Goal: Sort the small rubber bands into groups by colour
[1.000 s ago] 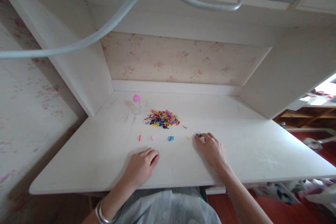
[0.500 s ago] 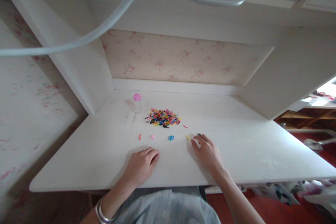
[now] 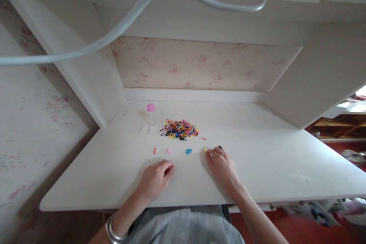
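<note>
Yellow band lies on the white surface, right at the thumb and forefinger tips of the right hand. Those fingers are bent and brought close together, a small gap showing behind the tips. Whether they pinch the band or only touch it, I cannot tell from where I stand.

Looks like a small rubber band. My guess on handling: next to no weight, soft, stretchy, a little grippy, hard to break by touch. Thin and flat-lying, so best taken by one edge between the pads of thumb and forefinger.

Black bands sit just beyond the knuckles of the same hand. Leftward, in a rough row, well spaced: blue bands, pink bands, red band. Behind the row, a mixed pile of coloured bands, with a stray red piece off its right side. Clear bottle with a pink lid stands further back.

Left hand rests near the front edge, fingers curled loosely inward; what they enclose, if anything, is hidden.
</note>
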`<state>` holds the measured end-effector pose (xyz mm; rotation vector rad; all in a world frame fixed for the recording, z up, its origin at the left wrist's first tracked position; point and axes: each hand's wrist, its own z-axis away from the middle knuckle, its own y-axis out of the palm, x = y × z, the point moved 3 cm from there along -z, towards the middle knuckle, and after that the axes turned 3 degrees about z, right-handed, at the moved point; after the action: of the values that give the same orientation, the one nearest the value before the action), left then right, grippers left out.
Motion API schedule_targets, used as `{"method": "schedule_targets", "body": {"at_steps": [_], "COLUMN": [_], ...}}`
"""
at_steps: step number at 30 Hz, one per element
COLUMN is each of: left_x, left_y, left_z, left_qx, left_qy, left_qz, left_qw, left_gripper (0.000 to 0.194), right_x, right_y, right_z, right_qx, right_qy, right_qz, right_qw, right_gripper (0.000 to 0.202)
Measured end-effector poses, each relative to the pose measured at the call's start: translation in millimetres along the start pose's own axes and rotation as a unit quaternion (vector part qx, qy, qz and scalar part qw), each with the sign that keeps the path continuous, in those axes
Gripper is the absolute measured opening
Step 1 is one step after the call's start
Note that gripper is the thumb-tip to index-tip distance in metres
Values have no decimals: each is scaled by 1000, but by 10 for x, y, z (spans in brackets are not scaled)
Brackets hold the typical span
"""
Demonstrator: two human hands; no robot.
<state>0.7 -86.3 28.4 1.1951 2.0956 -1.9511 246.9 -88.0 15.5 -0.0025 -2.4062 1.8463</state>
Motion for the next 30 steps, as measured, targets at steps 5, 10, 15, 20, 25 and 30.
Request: {"method": "schedule_targets", "body": {"at_steps": [5,10,15,20,25,30], "left_x": [103,297,460,531,558,603], "left_y": [-191,-241,-109,8,7,-43], "left_z": [-369,-868,-1068,-1079,-1070,-1051], "left_qx": [-22,4,21,18,9,-3], "left_qy": [-21,-72,-94,-95,-79,-71], "left_qz": [-45,-131,-145,-147,-135,-120], "left_qw": [999,989,985,984,988,990], "left_gripper": [22,24,19,21,22,24], "right_x": [8,-39,-122,-168,-180,-172], "right_y": [-18,-54,-66,-77,-57,-54], "right_z": [34,197,386,379,341,339], "right_qx": [-29,-78,-98,-68,-52,-43], "right_qy": [11,48,85,109,123,130], "right_qz": [-38,-128,-239,-303,-338,-353], "right_qw": [999,988,962,944,932,926], "right_gripper": [36,38,40,39,38,37]}}
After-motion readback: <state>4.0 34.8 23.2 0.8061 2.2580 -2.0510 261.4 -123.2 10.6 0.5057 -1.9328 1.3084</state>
